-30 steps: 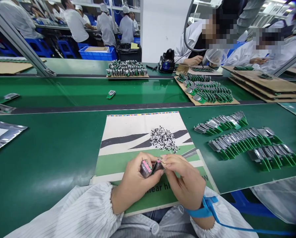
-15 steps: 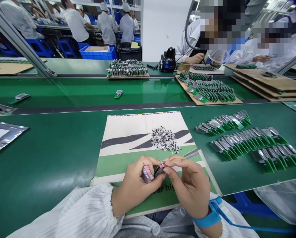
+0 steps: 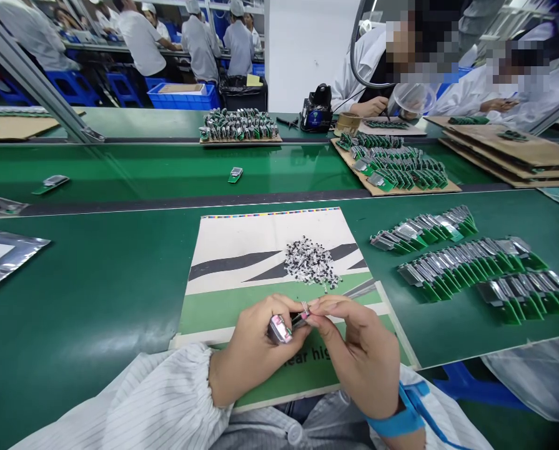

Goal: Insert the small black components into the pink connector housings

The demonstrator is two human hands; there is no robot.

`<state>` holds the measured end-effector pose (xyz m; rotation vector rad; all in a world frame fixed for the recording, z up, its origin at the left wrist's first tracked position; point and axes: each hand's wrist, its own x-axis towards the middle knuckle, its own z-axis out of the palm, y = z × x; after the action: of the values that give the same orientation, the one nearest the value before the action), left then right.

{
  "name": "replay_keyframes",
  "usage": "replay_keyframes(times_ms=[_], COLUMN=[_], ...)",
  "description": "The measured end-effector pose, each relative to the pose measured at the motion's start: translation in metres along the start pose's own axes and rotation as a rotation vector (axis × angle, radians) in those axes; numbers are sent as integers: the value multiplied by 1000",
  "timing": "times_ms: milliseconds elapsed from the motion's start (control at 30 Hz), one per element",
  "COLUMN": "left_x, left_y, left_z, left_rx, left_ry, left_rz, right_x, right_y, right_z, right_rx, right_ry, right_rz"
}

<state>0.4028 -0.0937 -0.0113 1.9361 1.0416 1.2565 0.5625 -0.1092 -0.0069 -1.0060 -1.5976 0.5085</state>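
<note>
My left hand (image 3: 253,350) is closed round a small circuit board module (image 3: 280,329) with a pinkish metal face, held just above a printed card (image 3: 242,250) on the green table. My right hand (image 3: 358,350) pinches a tiny component with thin metal legs (image 3: 304,310) against the module's right end. Both hands meet near the card's lower middle. A heap of small black and silver components (image 3: 311,263) lies on the card just beyond my fingers. A blue wrist strap (image 3: 398,419) circles my right wrist.
Three rows of green boards with metal parts (image 3: 466,262) lie to the right. A silver bag (image 3: 2,253) lies at the left. Beyond runs a green conveyor belt (image 3: 167,169) carrying single boards (image 3: 235,174). Cardboard trays of boards (image 3: 396,170) and seated workers are across it.
The boards on the conveyor have drifted right. My right hand's fingers have shifted slightly at the module's end; my left hand keeps holding the module.
</note>
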Motion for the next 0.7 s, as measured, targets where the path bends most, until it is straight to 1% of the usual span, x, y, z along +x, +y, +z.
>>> replay_keyframes(times_ms=[133,233,300,367,433,467,500,567,667,700], left_x=[1,0,0,2,9,15,24,50,110,133], left_y=[0,-1,-2,-5,-10,-13,-18,-30,-56,-64], left_z=[0,0,1,0,-5,-10,-17,-33,-58,-65], left_rx=[-48,-76,-87,-92,-88,-72,-43,85,427,460], left_ry=[-15,-40,-71,-108,-132,-123,-100,-18,108,119], left_rz=[-46,-62,-59,-41,-16,-14,-22,-75,-204,-226], right_x=[0,3,6,7,5,2,-1,-9,-22,-26], right_y=[10,16,18,20,22,24,27,35,53,60], right_z=[-9,-15,-17,-19,-25,-30,-38,-59,-99,-114], right_rx=[164,62,-19,8,67,63,26,-140,-499,-639], right_ry=[-55,-196,-265,-260,-214,-180,-142,-57,69,102], right_rz=[105,155,149,134,148,169,196,254,280,264])
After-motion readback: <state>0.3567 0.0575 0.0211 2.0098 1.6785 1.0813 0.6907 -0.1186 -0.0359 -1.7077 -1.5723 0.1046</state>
